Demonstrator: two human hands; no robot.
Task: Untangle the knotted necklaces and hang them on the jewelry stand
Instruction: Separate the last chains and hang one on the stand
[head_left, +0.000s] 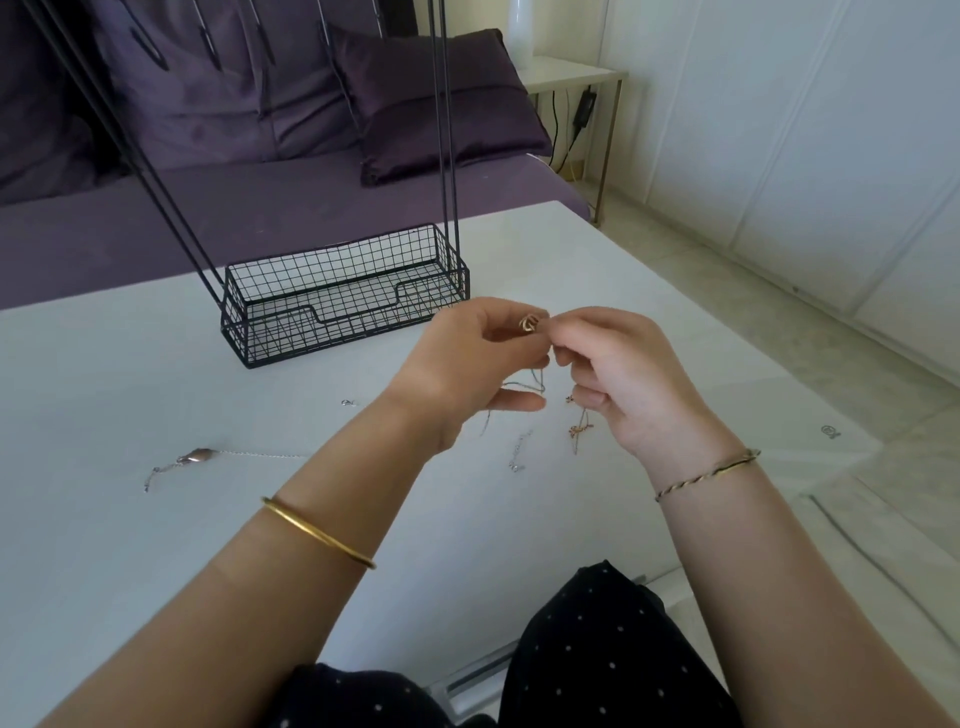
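Item: knotted necklaces (529, 323), thin gold and silver chains bunched round a small gold ring-shaped pendant, held in the air near frame centre, above the table and just in front of the stand. Loose strands hang beneath the hands; one gold strand with tiny bow charms (576, 430) drops at five o'clock from the knot.

Left hand (467, 353): thumb and forefinger pinch the pendant; the other fingers are curled loosely beneath.

Right hand (618, 374): fingertips pinch the chain just beside the pendant, touching the left fingertips; the remaining fingers are curled.

Black wire jewelry stand (343, 291): mesh basket base at eleven o'clock from the knot, with thin upright rods rising out of frame.

White table (130, 545): bears the stand; a silver chain with oval clasp (197, 457) lies at eight o'clock, well apart from the hands.

Wrists: plain gold bangle (317, 532) on the left, braided cord bracelet (706, 473) on the right.

Background: purple sofa (218, 93) with satin cushion (431, 104), at twelve o'clock.
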